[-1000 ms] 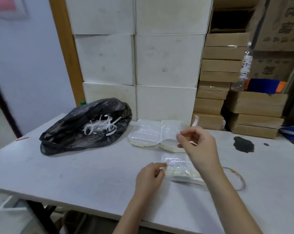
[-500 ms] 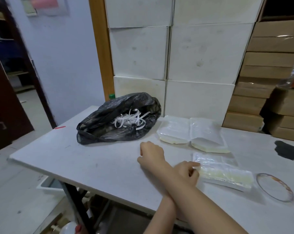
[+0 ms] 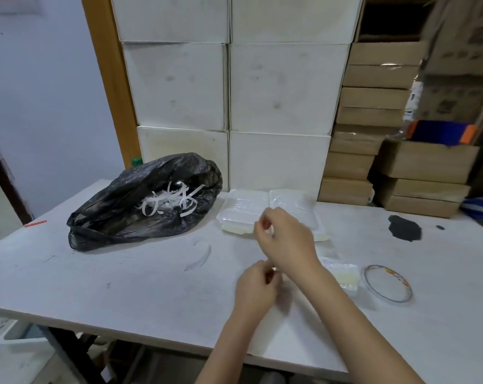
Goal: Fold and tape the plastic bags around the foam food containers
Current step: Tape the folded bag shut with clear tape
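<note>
two bagged foam boxes (image 3: 246,210) lay wrapped at the back of the bench (image 3: 124,286). one more pack (image 3: 343,274) lay by the tape ring (image 3: 387,284), partly hidden, maybe not taped yet. the left hand (image 3: 255,288) and right hand (image 3: 286,239) had curled fingers; what they pinched was too blurry to tell. there was lots of bare bench on the left, with the near edge close.

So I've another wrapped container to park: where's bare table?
Bare: the near-left table, between the black bag and front edge; also the near-right corner beyond the tape roll. Crowded: around both hands and the two bagged containers.
</note>
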Demonstrator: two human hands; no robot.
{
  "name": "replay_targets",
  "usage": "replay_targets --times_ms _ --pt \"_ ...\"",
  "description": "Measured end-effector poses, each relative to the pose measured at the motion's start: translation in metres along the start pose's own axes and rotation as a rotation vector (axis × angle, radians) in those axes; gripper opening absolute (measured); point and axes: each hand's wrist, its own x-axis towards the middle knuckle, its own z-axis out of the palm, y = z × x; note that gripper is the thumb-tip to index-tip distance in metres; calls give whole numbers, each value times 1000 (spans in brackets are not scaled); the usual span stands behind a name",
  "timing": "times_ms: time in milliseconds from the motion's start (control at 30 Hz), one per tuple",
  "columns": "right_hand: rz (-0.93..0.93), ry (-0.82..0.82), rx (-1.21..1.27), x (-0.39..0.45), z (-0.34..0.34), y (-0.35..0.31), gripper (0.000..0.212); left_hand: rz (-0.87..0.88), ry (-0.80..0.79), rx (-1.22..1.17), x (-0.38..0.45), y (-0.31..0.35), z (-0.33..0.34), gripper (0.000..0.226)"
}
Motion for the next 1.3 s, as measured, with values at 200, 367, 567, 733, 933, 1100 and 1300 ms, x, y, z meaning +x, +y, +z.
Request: replay_targets --times_ms 200,367,567,733,933,1100,1300 --pt "267 -44 219 -54 -54 122 34 15 -5 -177 -2 -1 0 27" --pt "325 -213 501 -88 -53 154 42 3 10 -271 -1 2 0 28" --pt "366 86 639 -73 -32 148 4 80 81 -257 -3 11 -6 28" --pt "498 156 617 -61 -19 144 39 -30 -34 -461 5 21 1 35" --pt "602 175 483 -49 -4 137 50 -135 126 -361 25 32 18 27" --pt "629 201 353 -51 8 137 44 -228 217 -189 26 32 33 24" --pt "508 152 -140 -48 3 127 34 0 358 408 28 36 41 31"
